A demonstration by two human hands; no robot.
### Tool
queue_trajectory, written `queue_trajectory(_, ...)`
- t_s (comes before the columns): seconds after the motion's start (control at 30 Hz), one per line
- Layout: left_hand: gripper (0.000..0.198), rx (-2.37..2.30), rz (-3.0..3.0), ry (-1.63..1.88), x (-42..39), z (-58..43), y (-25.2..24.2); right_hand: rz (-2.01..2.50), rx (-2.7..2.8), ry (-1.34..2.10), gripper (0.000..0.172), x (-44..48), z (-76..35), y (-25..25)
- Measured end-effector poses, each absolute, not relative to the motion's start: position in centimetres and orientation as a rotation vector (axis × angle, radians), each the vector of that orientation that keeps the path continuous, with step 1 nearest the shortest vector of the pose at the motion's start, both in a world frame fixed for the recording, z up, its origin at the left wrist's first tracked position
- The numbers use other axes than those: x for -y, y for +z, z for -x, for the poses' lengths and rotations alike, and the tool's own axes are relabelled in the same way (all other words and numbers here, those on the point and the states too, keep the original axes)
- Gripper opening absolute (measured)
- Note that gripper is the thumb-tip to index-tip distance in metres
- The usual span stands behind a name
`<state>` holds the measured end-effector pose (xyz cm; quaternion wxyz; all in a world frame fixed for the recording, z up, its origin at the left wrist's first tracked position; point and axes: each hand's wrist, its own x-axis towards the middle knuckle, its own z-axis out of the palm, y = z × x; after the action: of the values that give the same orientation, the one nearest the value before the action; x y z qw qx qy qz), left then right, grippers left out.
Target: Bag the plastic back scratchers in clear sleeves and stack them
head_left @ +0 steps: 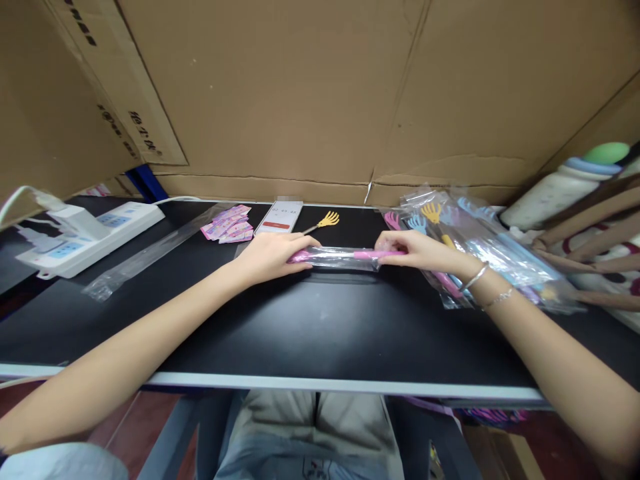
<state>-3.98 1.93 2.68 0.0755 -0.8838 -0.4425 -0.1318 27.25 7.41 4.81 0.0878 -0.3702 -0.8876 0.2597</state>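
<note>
My lap (pixel 310 427) in grey trousers sits closest, just under the near edge of the black desk (pixel 320 340), and both my bare forearms reach over that edge. My left hand (pixel 273 257) lies curled over one end of a clear sleeve (pixel 345 259), its fingers (pixel 300 245) closed down on the plastic. My right hand (pixel 420 252) meets the other end, fingers (pixel 389 244) pinched shut on the handle of a pink back scratcher (pixel 373 254) that lies partly inside the sleeve, stretched flat on the desk between my two sets of fingers. Under and just beyond my right wrist, with its two bracelets (pixel 483 280), is a heap of bagged scratchers (pixel 480 247) in pink, blue and yellow. Just past my left fingers lie a loose yellow scratcher (pixel 327 219) and a phone (pixel 279 217) showing a timer, with a small pile of pink labels (pixel 230 225) beside it. Further out to the left of those fingers lie an empty sleeve (pixel 150 253) and a white power strip (pixel 95 237). Cardboard (pixel 320 87) walls the back.
</note>
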Motion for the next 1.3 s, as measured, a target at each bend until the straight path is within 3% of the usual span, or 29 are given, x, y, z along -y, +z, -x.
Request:
queue_trajectory(0.37,0.033,1.316,2.69,-0.409,-2.1,3.9,2.4,1.088,2.53,0.697,0.035,-6.6,-25.8,4.5)
queue_trajectory(0.7,0.034,1.44,2.705,-0.371,-2.3,4.1,3.0,1.084,2.523,1.322,0.036,-7.3,-28.6,6.0)
queue_trajectory(0.97,0.036,1.441,2.697,-0.347,-2.5,4.3,3.0,1.027,2.43,1.467,0.036,-7.7,-28.8,6.3)
queue_trajectory(1.3,0.034,1.428,2.746,-0.365,-2.1,3.9,3.1,0.915,2.374,1.413,0.031,-7.7,-27.7,5.0)
